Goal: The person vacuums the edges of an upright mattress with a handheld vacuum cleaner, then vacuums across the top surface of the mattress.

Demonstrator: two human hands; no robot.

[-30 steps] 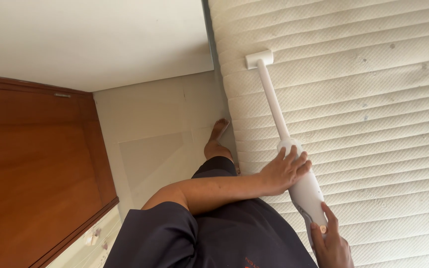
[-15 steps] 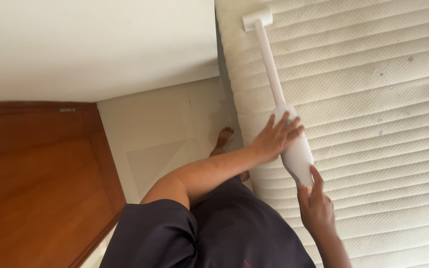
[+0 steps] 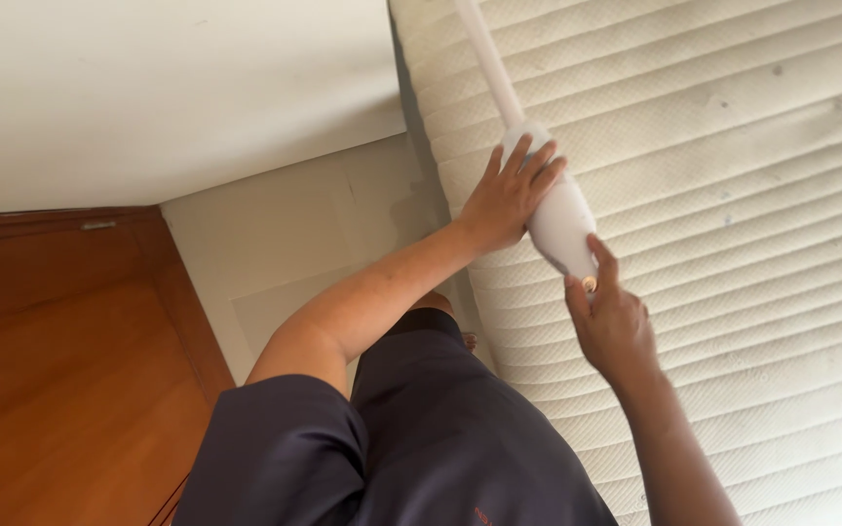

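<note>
A white handheld vacuum (image 3: 559, 222) with a long thin tube (image 3: 487, 54) lies against the quilted cream mattress (image 3: 733, 175). The tube runs off the top edge, so its nozzle is out of sight. My left hand (image 3: 507, 195) rests flat over the front of the vacuum body, fingers spread. My right hand (image 3: 616, 321) grips the rear handle, thumb near a small round button.
A white wall (image 3: 168, 88) fills the upper left. Pale floor tiles (image 3: 285, 253) lie beside the mattress edge. A brown wooden door (image 3: 60, 370) stands at the left. My dark shirt and shorts (image 3: 411, 448) fill the bottom middle.
Both hands have pushed the vacuum forward along the mattress, and its nozzle has left the frame at the top. My arms are stretched further out.
</note>
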